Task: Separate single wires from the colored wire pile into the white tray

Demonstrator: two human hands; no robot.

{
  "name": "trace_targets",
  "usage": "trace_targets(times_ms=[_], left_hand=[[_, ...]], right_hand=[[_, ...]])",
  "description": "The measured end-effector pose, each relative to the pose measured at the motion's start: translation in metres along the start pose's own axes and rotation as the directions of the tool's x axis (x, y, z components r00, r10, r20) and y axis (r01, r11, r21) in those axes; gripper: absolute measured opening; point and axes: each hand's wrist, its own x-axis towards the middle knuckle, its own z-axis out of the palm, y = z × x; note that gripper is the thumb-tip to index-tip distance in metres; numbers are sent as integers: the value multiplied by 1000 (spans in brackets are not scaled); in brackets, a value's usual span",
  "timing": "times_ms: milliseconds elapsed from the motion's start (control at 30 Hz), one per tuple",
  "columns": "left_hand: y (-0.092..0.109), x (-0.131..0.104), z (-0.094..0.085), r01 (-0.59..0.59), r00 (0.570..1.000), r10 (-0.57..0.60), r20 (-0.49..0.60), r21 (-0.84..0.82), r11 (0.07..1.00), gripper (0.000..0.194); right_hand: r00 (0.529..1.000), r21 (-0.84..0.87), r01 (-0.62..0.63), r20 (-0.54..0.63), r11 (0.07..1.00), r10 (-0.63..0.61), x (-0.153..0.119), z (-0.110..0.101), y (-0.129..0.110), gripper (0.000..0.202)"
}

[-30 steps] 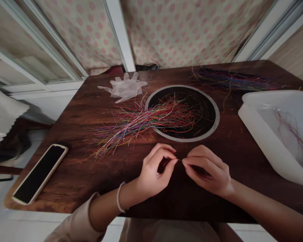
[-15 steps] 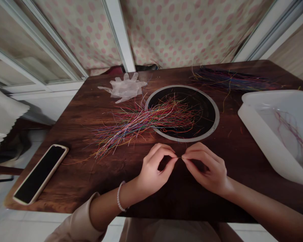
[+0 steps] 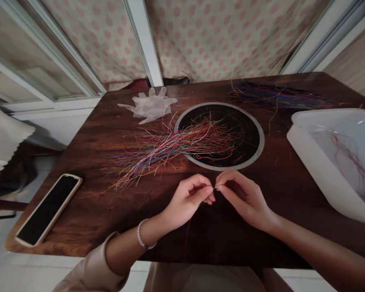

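Note:
My left hand is closed in a pinch, thumb against the forefinger, on a thin wire. Close beside it on the right, my right hand pinches the same wire, and only a tiny stretch shows between the fingertips. A fine reddish strand hangs below my left hand; whether it belongs to the held wire I cannot tell. Just beyond both hands a loose bundle of multicoloured wires lies partly on a round black mat with a pale rim.
A phone lies at the table's left edge. Behind the bundle is a clear plastic glove. At the right stands a white tub with some wires inside. Another dark wire bundle rests at the back right.
My left hand has turned, its fingers now curling under the thumb. The right hand has shifted slightly left. A reddish strand now shows below my left hand.

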Motion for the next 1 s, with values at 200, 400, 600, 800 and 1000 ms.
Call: trace_targets(times_ms=[200, 400, 600, 800, 1000], left_hand=[[-2, -3, 2, -86, 993, 99, -65, 180, 980, 15], [-2, -3, 2, -101, 988, 127, -92, 241, 965, 11], [1, -2, 2, -90, 992, 106, -63, 215, 972, 12], [2, 1, 0, 5, 1000, -6, 8, 89, 996, 25], [3, 2, 0, 80, 996, -80, 44, 2, 997, 33]], right_hand=[[989, 52, -134, 71, 990, 130, 2, 2, -1, 7], [972, 59, -219, 99, 974, 213, 1, 3, -3, 14], [936, 262, -332, 209, 906, 283, 4, -1, -4, 20], [923, 399, -376, 242, 836, 300, 2, 1, 1, 21], [921, 414, -380, 245, 827, 301, 1, 1, 4, 20]])
